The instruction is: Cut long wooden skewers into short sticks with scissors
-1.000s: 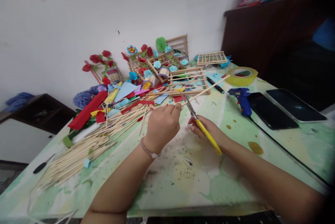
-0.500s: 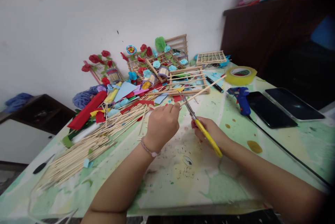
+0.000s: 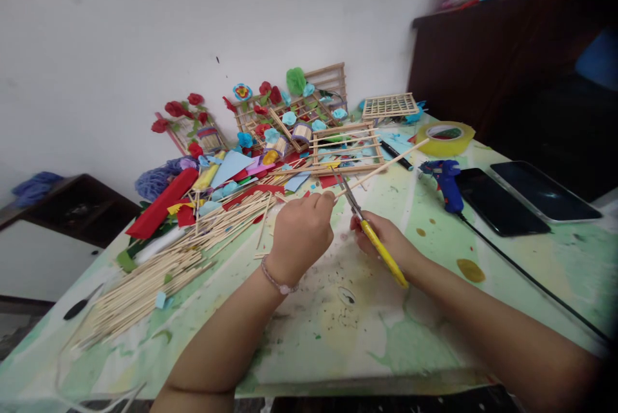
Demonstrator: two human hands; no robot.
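My left hand (image 3: 304,226), closed in a pinch, grips a thin wooden stick (image 3: 391,163) that slants up to the right over the table. In my right hand (image 3: 379,236) are scissors with yellow handles (image 3: 385,253). Their metal blades (image 3: 348,194) point up and left and cross the stick just right of my left fingertips. Part of my right hand's fingers is hidden behind the handles. Beyond the blades lies a small wooden stick frame (image 3: 347,148). A heap of loose sticks (image 3: 145,291) spreads to the left of my left hand.
A blue glue gun (image 3: 447,184) with a black cord lies at right, beside two phones (image 3: 502,201) and a roll of tape (image 3: 445,137). A black marker (image 3: 396,154) rests behind. Paper flowers (image 3: 178,108), coloured paper and stick frames crowd the back, against the wall.
The stick has shifted slightly to the right, its far end now nearer the tape and glue gun. My left hand has moved a little right; the scissors stay nearly in place.
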